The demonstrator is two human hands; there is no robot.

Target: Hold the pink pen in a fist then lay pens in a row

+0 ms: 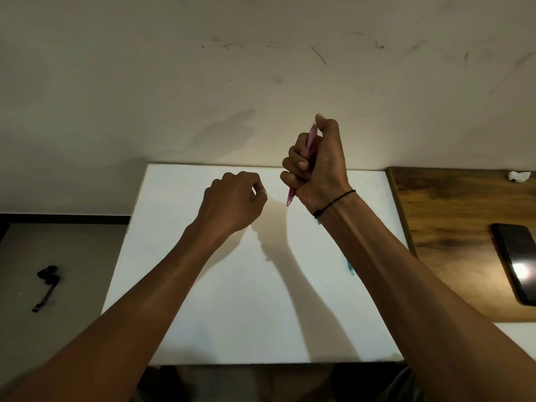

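The pen (pixel 307 158) in the right hand (pixel 317 163) looks like translucent pink plastic, smooth and slightly glossy. The white tabletop (pixel 232 300) is smooth and matt. Beside it the wooden surface (pixel 452 227) shows dark grain with a low sheen, and the phone (pixel 519 262) on it is black and glossy, mirroring a light. The wall (pixel 145 82) is matt, scuffed plaster. A thin black cord (pixel 333 203) circles the right wrist

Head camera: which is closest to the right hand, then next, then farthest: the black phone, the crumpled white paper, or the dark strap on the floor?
From the right hand:
1. Crumpled white paper, far right on the wooden desk.
2. Black phone, right edge, lower down.
3. Dark strap, far left on the floor.
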